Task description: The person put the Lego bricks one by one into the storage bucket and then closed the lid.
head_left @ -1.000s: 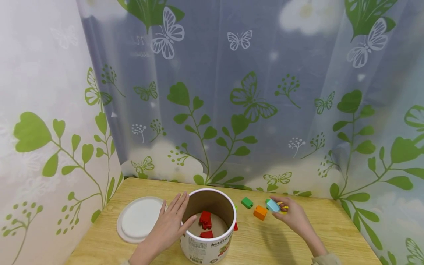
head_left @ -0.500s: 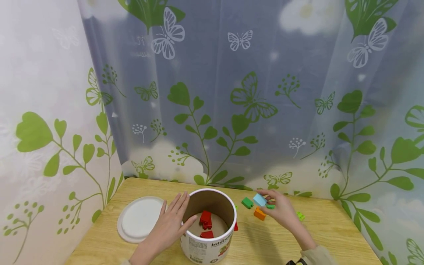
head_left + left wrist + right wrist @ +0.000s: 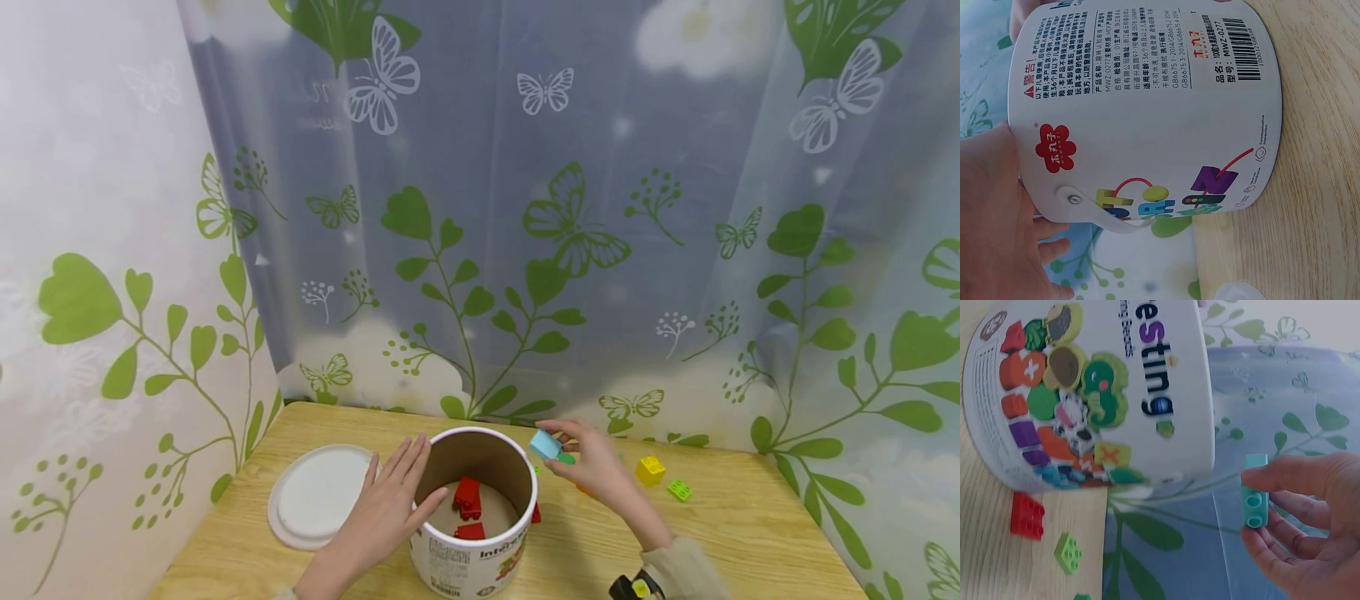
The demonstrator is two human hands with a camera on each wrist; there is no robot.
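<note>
My right hand (image 3: 600, 467) pinches a light blue toy brick (image 3: 545, 445) between thumb and fingers, just right of the bucket's rim and above the table. In the right wrist view the brick (image 3: 1255, 494) shows round studs on one side. A white printed bucket (image 3: 450, 562) stands uncovered, with several red bricks (image 3: 467, 493) on its floor. Across the bucket's left rim lies my left hand (image 3: 386, 504), its fingers straight and the thumb spread toward the front. The left wrist view has that hand (image 3: 997, 194) against the bucket wall (image 3: 1147, 125).
A round white lid (image 3: 322, 496) lies left of the bucket. To the right are a yellow brick (image 3: 650, 471) and a lime brick (image 3: 679, 490). Close by the bucket sit a red brick (image 3: 1027, 515) and another lime brick (image 3: 1069, 553). A patterned curtain (image 3: 510, 250) hangs behind the table.
The right hand has carried the light blue brick leftward to the bucket's right rim, uncovering the yellow and lime bricks. My left hand has stayed in place.
</note>
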